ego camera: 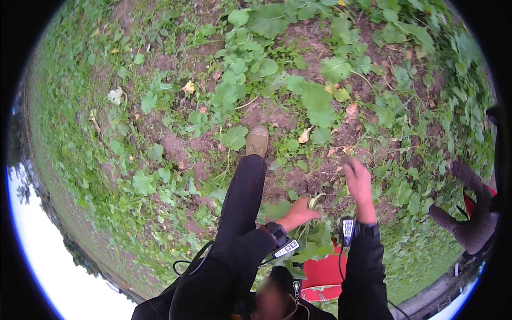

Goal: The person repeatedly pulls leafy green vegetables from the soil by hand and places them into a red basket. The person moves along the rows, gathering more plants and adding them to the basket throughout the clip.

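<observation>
My left hand (299,215) is closed around the pale stems of an uprooted-looking leafy green plant (317,237). Its broad leaves hang down below the hand, over a red bag or container (322,276). My right hand (357,179) is raised to the right, over bare brown soil and low weeds. Its fingers look bent and slightly blurred, and whether anything small is between them cannot be made out. Both wrists carry dark straps with small devices bearing printed codes.
My brown boot (257,141) stands among broad-leaved plants (318,102) and weeds. A person in grey-brown clothing (474,216) is at the right rim beside something red (469,203). Black cables hang by both my arms. Yellowed leaves (305,135) lie scattered on the soil.
</observation>
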`<state>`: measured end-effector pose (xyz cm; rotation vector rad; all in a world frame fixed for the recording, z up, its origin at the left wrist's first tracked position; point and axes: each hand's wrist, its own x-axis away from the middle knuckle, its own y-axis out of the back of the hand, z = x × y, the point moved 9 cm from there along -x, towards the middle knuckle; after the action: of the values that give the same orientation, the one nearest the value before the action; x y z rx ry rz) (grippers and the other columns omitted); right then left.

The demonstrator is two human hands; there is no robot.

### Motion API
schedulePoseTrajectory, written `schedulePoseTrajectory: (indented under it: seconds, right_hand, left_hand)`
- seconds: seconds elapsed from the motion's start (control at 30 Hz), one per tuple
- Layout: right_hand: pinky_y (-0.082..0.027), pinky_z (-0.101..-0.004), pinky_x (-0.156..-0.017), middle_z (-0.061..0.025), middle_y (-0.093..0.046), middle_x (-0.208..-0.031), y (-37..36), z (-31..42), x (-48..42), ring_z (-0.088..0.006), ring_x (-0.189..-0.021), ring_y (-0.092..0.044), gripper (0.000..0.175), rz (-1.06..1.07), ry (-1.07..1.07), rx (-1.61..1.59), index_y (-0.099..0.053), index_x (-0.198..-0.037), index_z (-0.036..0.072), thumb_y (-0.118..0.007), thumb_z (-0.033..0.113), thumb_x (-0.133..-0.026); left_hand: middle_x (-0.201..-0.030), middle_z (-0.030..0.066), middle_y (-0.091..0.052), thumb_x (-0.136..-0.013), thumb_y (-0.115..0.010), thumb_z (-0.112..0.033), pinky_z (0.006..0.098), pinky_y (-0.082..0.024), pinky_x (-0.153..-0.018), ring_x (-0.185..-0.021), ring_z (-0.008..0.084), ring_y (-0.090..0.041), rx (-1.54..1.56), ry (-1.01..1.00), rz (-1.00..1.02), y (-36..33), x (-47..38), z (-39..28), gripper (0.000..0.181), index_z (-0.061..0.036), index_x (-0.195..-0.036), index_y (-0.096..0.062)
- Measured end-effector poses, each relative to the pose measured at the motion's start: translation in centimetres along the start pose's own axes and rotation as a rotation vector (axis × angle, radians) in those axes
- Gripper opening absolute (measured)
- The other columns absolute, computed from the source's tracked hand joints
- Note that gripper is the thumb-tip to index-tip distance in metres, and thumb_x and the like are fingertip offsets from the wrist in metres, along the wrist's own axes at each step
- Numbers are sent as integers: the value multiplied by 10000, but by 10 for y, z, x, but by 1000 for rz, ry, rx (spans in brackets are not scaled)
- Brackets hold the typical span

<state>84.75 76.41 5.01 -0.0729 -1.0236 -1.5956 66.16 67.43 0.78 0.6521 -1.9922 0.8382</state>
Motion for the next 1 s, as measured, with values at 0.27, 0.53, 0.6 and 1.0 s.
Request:
schedulePoseTrajectory:
  seconds: [0.27,0.53,0.6,1.0]
  right_hand:
    - [-477,-447,-797,-190,-591,-1029,-279,139,-225,-377,-916,-576,275,413,369,464,-582,-1045,94,-483,66,-790]
    - [-485,-389,-817,-220,-575,-1056,-278,156,-369,-324,-952,-581,336,184,448,567,-560,-1128,139,-479,91,-806]
    - [-478,-383,-824,-216,-565,-1079,-247,154,-378,-322,-929,-591,339,53,519,518,-554,-1148,150,-482,111,-819]
    - [-503,-371,-802,-89,-588,-1113,-312,171,-334,-260,-973,-584,267,200,581,1093,-600,-1029,84,-565,104,-766]
  left_hand:
    - [-679,131,-612,-641,-615,-207,396,-499,-642,-632,301,-624,-503,-109,-117,68,-26,-33,243,-38,-814,-588]
    - [-837,152,-604,-625,-648,-219,421,-445,-739,-797,316,-598,-258,-197,-155,85,-27,-70,318,-19,-859,-567]
    - [-809,174,-588,-654,-639,-238,431,-455,-710,-752,335,-592,-237,-199,-153,98,-26,-78,317,4,-839,-550]
    - [-873,142,-597,-641,-656,-233,406,-436,-762,-814,305,-591,-168,-208,-164,109,-31,-94,351,-5,-888,-556]
